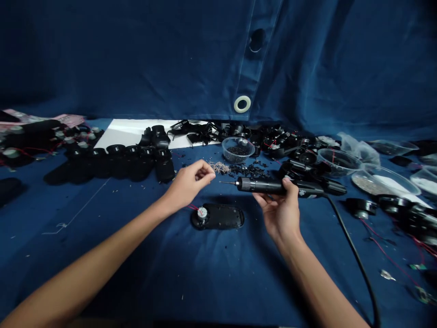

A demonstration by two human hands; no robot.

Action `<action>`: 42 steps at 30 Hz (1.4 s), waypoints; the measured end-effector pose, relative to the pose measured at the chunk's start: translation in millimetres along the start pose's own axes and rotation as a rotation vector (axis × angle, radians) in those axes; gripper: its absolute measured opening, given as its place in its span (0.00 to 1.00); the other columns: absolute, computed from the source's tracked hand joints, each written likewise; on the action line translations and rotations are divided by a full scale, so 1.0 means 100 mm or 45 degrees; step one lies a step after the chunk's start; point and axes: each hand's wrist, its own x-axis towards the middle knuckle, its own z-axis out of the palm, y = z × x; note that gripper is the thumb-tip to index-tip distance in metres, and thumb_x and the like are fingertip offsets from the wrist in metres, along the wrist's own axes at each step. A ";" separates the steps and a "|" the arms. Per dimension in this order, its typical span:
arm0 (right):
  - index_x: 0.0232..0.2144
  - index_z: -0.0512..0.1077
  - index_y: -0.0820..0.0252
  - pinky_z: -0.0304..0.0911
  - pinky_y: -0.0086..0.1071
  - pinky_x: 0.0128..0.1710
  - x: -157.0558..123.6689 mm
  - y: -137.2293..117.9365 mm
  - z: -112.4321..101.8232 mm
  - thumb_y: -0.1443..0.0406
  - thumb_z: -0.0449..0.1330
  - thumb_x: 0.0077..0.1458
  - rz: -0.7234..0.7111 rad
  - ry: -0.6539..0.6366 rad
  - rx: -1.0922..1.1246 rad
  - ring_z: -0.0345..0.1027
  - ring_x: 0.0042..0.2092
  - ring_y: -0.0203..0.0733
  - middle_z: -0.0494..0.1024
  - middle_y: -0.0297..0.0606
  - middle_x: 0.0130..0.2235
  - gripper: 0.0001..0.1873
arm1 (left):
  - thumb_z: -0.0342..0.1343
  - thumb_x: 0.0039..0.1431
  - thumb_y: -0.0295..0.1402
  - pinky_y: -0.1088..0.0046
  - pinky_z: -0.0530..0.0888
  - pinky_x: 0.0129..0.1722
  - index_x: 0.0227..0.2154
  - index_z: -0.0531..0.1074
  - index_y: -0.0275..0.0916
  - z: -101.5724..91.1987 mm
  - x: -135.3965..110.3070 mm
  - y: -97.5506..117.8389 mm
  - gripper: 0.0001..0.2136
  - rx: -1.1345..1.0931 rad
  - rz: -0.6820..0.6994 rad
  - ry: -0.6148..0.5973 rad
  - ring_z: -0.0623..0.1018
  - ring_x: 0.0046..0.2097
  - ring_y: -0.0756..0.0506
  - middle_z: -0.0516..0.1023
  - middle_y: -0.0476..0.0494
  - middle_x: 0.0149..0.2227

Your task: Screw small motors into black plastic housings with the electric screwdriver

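Observation:
In my right hand (282,212) lies a black electric screwdriver (266,186), held level with its thin bit pointing left. My left hand (194,182) is raised near the tip of that bit, thumb and forefinger pinched together; whatever is between them is too small to make out. Below and between both hands, a black oblong housing (221,217) rests on the blue cloth. A small round motor (202,212) with red wires sits at the housing's left end. Behind my left fingers is a pile of small screws (220,167).
A clear bowl of dark small parts (238,150) stands behind the screws. Black housings (112,161) line the back left. Black parts, a clear bowl (337,161) and wired motors (362,208) crowd the right. The screwdriver's cable (355,255) runs down the right side.

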 end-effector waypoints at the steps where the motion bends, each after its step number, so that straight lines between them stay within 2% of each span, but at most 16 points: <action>1: 0.27 0.64 0.59 0.73 0.37 0.34 -0.01 0.02 0.00 0.55 0.61 0.47 0.021 0.004 -0.020 0.72 0.29 0.39 0.71 0.31 0.24 0.14 | 0.52 0.59 0.36 0.72 0.71 0.38 0.33 0.68 0.39 0.01 -0.10 0.00 0.06 -0.070 -0.052 -0.016 0.74 0.35 0.49 0.74 0.49 0.32; 6: 0.30 0.65 0.61 0.73 0.36 0.35 -0.04 0.10 0.02 0.54 0.62 0.46 0.075 -0.002 -0.072 0.72 0.28 0.38 0.71 0.31 0.23 0.16 | 0.54 0.58 0.35 0.68 0.74 0.43 0.33 0.68 0.39 0.09 -0.31 -0.05 0.05 -0.362 -0.174 -0.035 0.78 0.39 0.48 0.77 0.46 0.36; 12: 0.29 0.66 0.61 0.73 0.35 0.35 -0.07 0.14 0.03 0.53 0.61 0.46 0.096 0.000 -0.111 0.72 0.29 0.39 0.72 0.34 0.24 0.17 | 0.56 0.56 0.33 0.67 0.76 0.45 0.30 0.67 0.39 0.18 -0.34 -0.09 0.05 -0.596 -0.202 0.082 0.79 0.40 0.48 0.79 0.43 0.39; 21: 0.29 0.66 0.61 0.73 0.34 0.35 -0.07 0.17 0.03 0.53 0.60 0.47 0.130 0.008 -0.124 0.71 0.29 0.38 0.72 0.33 0.24 0.16 | 0.57 0.55 0.32 0.67 0.77 0.45 0.30 0.67 0.38 0.20 -0.36 -0.04 0.05 -0.763 -0.221 0.073 0.80 0.39 0.47 0.79 0.43 0.39; 29: 0.29 0.66 0.61 0.72 0.35 0.35 -0.05 0.19 0.02 0.52 0.60 0.47 0.105 0.012 -0.135 0.71 0.29 0.38 0.72 0.34 0.24 0.18 | 0.57 0.56 0.32 0.64 0.78 0.46 0.29 0.67 0.38 0.21 -0.35 -0.02 0.05 -0.738 -0.304 0.086 0.80 0.39 0.46 0.80 0.42 0.39; 37: 0.27 0.67 0.62 0.73 0.38 0.36 -0.07 0.19 0.04 0.52 0.60 0.48 0.117 0.005 -0.145 0.71 0.29 0.39 0.73 0.36 0.25 0.18 | 0.58 0.54 0.36 0.69 0.76 0.42 0.31 0.69 0.39 0.23 -0.38 -0.12 0.07 -0.560 -0.241 0.172 0.78 0.37 0.48 0.78 0.47 0.35; 42: 0.28 0.67 0.63 0.73 0.39 0.36 -0.08 0.19 0.04 0.52 0.60 0.48 0.105 -0.007 -0.142 0.71 0.29 0.39 0.74 0.38 0.25 0.18 | 0.57 0.56 0.36 0.72 0.74 0.39 0.31 0.68 0.39 0.23 -0.40 -0.13 0.06 -0.495 -0.200 0.168 0.77 0.36 0.50 0.75 0.49 0.32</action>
